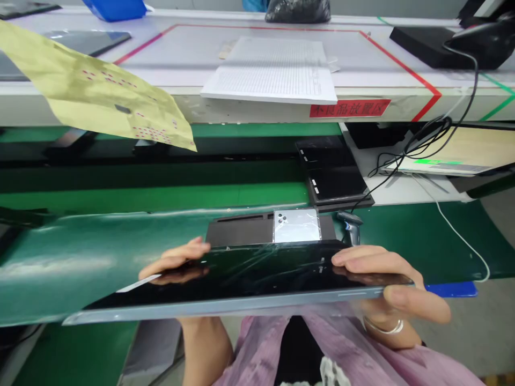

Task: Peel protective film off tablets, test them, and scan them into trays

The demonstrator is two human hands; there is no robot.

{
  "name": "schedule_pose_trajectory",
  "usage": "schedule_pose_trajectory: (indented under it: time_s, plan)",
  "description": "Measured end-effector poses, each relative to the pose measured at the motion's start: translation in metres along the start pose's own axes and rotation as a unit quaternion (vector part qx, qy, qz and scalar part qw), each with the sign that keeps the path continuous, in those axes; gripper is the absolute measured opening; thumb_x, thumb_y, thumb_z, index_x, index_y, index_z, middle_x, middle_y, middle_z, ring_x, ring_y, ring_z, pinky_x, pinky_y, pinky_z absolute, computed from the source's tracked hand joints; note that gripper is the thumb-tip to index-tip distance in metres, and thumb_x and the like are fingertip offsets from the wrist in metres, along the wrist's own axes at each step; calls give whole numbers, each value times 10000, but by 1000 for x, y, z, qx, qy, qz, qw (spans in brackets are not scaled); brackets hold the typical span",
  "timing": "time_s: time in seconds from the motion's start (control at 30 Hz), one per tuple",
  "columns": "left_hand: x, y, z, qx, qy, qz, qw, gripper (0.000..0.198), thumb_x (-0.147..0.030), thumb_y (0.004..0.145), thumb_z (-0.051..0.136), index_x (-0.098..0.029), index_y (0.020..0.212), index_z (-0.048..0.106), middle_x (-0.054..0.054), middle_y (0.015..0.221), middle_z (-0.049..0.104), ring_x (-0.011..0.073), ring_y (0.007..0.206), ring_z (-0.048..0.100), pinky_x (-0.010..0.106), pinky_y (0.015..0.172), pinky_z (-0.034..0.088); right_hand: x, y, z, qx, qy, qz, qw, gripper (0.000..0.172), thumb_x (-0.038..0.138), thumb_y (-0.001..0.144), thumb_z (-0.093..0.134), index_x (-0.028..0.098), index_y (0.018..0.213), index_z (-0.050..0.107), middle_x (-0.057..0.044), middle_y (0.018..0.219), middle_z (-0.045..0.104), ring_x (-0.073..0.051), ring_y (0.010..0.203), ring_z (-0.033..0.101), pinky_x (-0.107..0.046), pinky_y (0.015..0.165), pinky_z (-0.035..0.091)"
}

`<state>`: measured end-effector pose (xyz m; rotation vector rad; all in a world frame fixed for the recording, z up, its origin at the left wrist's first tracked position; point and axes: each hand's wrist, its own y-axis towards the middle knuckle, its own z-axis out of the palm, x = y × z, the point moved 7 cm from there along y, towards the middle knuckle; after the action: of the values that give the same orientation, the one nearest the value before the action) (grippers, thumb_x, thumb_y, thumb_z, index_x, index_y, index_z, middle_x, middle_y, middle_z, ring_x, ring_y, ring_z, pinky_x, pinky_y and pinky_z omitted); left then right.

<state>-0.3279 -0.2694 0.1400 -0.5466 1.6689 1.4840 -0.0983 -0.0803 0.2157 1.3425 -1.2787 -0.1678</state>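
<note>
My left hand [174, 258] and my right hand [396, 284] grip the opposite long sides of a thin black-screened tablet [241, 276]. Its glossy face looks up, covered by a creased clear film, and its blue-grey edge faces me. A ring circles a finger of my right hand. Just beyond the tablet lies a silver device back with a camera cluster [296, 226], wrapped in clear plastic, on a dark tray [241, 229]. A handheld barcode scanner [351, 226] stands close to my right hand.
A green conveyor belt [161, 198] runs crosswise, with stacked black panels [332, 171] on it. Beyond it are a white paper stack [273, 69], a red-labelled shelf edge [350, 108], a yellow-green sheet with red marks [96, 91], and black cables at right [434, 128].
</note>
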Motion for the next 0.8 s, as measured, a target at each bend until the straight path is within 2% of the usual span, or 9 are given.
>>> schedule_pose_trajectory:
  time_s: [0.13, 0.3, 0.43, 0.53, 0.67, 0.8]
  plan:
    - [-10, 9, -9, -54, -89, 28, 994, 257, -420, 835, 608, -229, 702, 499, -66, 596, 557, 115, 542, 539, 306, 575, 422, 5, 5, 3, 47, -5, 42, 998, 324, 180, 915, 522, 306, 1210, 566, -40, 923, 727, -247, 800, 714, -402, 621, 633]
    - [-13, 9, -16, -84, -110, 66, 988, 306, -457, 812, 621, -213, 665, 506, -64, 521, 551, 105, 437, 508, 264, 476, 398, 7, 5, 1, 70, -5, 79, 994, 314, 154, 887, 569, 281, 1173, 600, -68, 961, 726, -279, 878, 709, -432, 651, 640]
    - [-9, 5, -19, -86, -121, 64, 987, 206, -381, 794, 643, -212, 717, 556, -49, 562, 588, 120, 481, 538, 268, 526, 428, 1, 2, 1, 68, 11, 70, 995, 250, 193, 901, 566, 268, 1130, 631, -69, 930, 734, -279, 831, 717, -426, 627, 646]
    - [-12, 4, -21, -83, -118, 77, 987, 214, -387, 806, 634, -203, 725, 561, -38, 574, 593, 124, 490, 540, 267, 528, 426, -6, -1, 3, 72, 10, 59, 996, 252, 171, 860, 626, 248, 1099, 652, -68, 933, 736, -272, 806, 721, -391, 604, 649]
    - [-18, 5, -17, -69, -110, 95, 987, 227, -383, 817, 639, -187, 733, 562, -26, 591, 598, 124, 513, 554, 265, 552, 434, -9, -6, 1, 75, -21, 36, 996, 299, 118, 814, 669, 267, 1072, 667, -49, 971, 734, -267, 829, 720, -390, 629, 654]
    - [-22, 5, -14, -55, -103, 106, 988, 200, -360, 807, 661, -188, 759, 571, -32, 602, 589, 118, 529, 559, 253, 561, 431, -9, -9, -1, 91, -73, 44, 992, 241, 154, 808, 698, 250, 1028, 678, -46, 963, 735, -254, 815, 721, -367, 637, 651]
